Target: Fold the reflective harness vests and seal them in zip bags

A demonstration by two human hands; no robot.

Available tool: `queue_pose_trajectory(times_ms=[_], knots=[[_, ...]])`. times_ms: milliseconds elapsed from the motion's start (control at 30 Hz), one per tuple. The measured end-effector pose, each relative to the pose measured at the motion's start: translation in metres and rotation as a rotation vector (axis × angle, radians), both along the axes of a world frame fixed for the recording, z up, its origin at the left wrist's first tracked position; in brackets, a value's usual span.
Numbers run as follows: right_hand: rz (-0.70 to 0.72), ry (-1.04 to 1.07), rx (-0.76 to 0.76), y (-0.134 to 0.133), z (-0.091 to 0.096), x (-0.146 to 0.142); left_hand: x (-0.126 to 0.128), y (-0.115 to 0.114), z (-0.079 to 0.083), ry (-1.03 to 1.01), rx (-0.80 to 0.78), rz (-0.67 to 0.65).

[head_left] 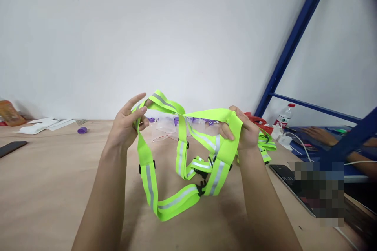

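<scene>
Our left hand (129,123), half open, pinches one side of the yellow-green reflective harness (182,131); our right hand (244,129) is clamped on the other. We see it hanging above the brown tabletop (59,188), before a white wall (176,27).

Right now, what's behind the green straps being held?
Behind the straps lie clear bags and purple things on the table, with the wall beyond. The straps partly hide the bags and purple things, so their number is unclear.
</scene>
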State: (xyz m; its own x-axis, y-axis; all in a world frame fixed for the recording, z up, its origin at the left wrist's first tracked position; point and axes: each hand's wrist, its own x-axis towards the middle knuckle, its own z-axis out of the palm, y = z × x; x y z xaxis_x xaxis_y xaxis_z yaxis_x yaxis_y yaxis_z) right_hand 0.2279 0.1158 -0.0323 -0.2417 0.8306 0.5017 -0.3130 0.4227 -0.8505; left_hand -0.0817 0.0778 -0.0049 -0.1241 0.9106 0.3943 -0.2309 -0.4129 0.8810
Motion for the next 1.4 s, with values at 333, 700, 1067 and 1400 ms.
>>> queue_pose_trajectory(times_ms=[333, 700, 1067, 1400], knots=[[-0.168, 0.121, 0.053, -0.006, 0.004, 0.004, -0.003, 0.000, -0.006, 0.714, -0.070, 0.102], [-0.137, 0.158, -0.043, -0.010, 0.008, 0.009, -0.007, 0.015, -0.020, 0.841, -0.200, -0.189], [0.140, 0.309, -0.012, -0.013, 0.009, -0.009, 0.043, 0.017, -0.034, 1.035, 0.020, -0.233], [0.142, 0.280, -0.079, -0.016, 0.007, -0.001, 0.091, 0.010, -0.046, 1.245, 0.401, 0.010]])
